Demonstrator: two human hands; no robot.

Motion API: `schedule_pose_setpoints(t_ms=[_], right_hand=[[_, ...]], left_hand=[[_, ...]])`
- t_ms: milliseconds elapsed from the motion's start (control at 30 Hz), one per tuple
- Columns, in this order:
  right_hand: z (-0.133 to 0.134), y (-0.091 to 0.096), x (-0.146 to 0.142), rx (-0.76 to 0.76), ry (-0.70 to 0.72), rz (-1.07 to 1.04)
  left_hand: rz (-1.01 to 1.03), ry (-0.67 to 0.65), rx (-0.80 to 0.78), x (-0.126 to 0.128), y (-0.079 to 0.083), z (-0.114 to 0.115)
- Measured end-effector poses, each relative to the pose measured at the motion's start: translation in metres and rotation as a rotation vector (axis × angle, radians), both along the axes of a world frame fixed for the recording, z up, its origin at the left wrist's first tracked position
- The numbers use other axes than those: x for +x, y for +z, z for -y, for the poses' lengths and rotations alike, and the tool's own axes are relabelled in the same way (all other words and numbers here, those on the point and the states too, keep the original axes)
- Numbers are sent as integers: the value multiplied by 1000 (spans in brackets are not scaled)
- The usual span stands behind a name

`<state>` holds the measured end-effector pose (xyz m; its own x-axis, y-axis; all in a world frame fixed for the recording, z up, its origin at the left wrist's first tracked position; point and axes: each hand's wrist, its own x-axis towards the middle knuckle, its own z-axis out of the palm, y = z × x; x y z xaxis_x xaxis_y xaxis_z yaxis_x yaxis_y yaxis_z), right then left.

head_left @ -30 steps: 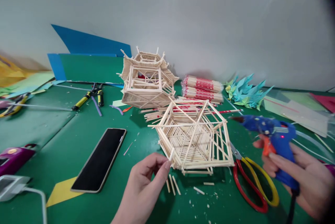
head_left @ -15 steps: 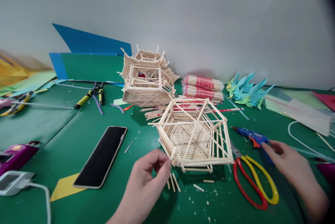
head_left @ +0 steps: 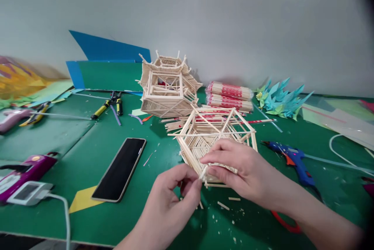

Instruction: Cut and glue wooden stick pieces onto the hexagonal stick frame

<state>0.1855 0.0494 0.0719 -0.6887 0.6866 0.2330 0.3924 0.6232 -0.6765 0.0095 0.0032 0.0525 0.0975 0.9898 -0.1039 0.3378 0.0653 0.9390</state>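
Observation:
A hexagonal frame of thin wooden sticks (head_left: 187,149) stands on the table in front of me, its near side partly covered by my right hand. At its near left corner, my left hand (head_left: 172,199) pinches a short wooden stick (head_left: 203,172) between thumb and forefinger. My right hand (head_left: 244,168) comes across the frame from the right, its thumb and forefinger closed about the upper part of that same stick. The blue hot glue gun (head_left: 295,156) lies to the right, with neither hand on it. My right forearm hides most of the red-handled scissors (head_left: 288,222).
Behind the frame stands a pagoda-like stick model (head_left: 166,86), beside wrapped stick bundles (head_left: 229,96). A phone (head_left: 119,170), pliers (head_left: 106,105) and a purple device (head_left: 32,172) lie to the left. Blue paper leaves (head_left: 283,98) are at the back right. Short stick offcuts (head_left: 223,205) lie in front.
My right hand has let go of the glue gun and moved left to the frame's corner. My left hand still pinches the short stick there. The view has shifted slightly.

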Motion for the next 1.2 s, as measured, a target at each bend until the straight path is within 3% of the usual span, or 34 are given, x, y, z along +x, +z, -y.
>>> schedule_pose_setpoints(t_ms=[200, 367, 467, 633, 800, 1200], right_hand=[[-9, -2, -3, -69, 23, -18], [-11, -8, 1, -129, 24, -3], [-11, -12, 4, -105, 1, 6], [-14, -19, 10, -102, -162, -47], [-13, -22, 11, -117, -180, -5], [-12, -23, 7, -73, -178, 69]], left_hand=[[77, 55, -28, -6, -3, 7], [105, 219, 3, 3, -15, 19], [19, 254, 91, 10, -21, 23], [-168, 273, 259, 16, -27, 23], [-197, 300, 307, 22, -32, 21], [-345, 107, 347, 13, -31, 17]])
